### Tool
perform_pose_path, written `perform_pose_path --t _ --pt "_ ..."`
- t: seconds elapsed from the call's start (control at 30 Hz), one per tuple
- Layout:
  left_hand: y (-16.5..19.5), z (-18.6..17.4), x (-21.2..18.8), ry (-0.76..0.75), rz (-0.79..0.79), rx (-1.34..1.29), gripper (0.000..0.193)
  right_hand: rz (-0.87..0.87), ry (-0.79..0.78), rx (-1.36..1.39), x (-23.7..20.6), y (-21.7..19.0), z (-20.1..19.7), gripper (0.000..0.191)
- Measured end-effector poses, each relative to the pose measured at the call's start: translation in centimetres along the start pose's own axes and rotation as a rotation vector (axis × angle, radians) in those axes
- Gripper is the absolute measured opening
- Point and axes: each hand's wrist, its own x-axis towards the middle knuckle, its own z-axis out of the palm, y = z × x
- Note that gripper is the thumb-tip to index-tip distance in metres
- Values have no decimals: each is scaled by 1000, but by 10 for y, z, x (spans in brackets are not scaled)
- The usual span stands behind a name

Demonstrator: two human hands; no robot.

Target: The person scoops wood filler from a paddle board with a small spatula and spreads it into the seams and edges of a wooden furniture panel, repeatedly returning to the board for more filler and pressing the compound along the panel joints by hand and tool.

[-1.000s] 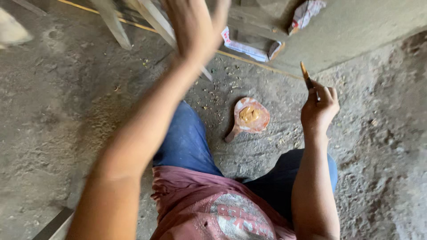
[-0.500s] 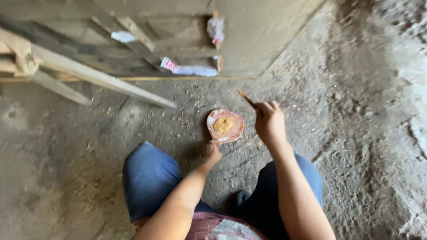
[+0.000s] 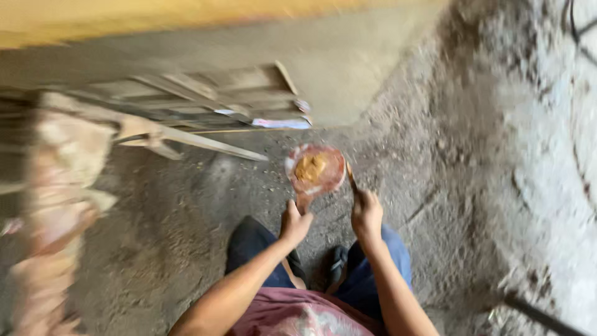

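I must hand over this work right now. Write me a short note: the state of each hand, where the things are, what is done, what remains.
Left hand: closed on the handle of the round red pan, which sits low at the dusty floor in front of the knees.
Right hand: closed on a thin stick, its tip at the pan's right edge.
Pan holds a yellow-brown lump; the picture is blurred, so finer detail is unclear.
Wooden pieces lie against the wall behind.
Done: both tools are in hand at the pan.
Left: the lump looks unworked; probably stirring or scooping comes next.

Single head-worn camera, looking steeply down (slightly forward), close over both hands, dirt floor [image 3: 186, 249] filling the view
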Motion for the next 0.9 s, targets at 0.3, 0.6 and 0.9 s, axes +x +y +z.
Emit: perform_pose_path --t 0.3,0.6,0.9 --pt "79 -208 -186 246 -113 -117 50 -135 -328 87 -48 -211 -106 25" --pt "132 -271 -371 871 -237 -335 38 -741 -799 59 -52 -383 -160 28" --pt "161 -218 -579 1491 -618 -472 31 -882 -1554 240 -244 -492 -193 32"
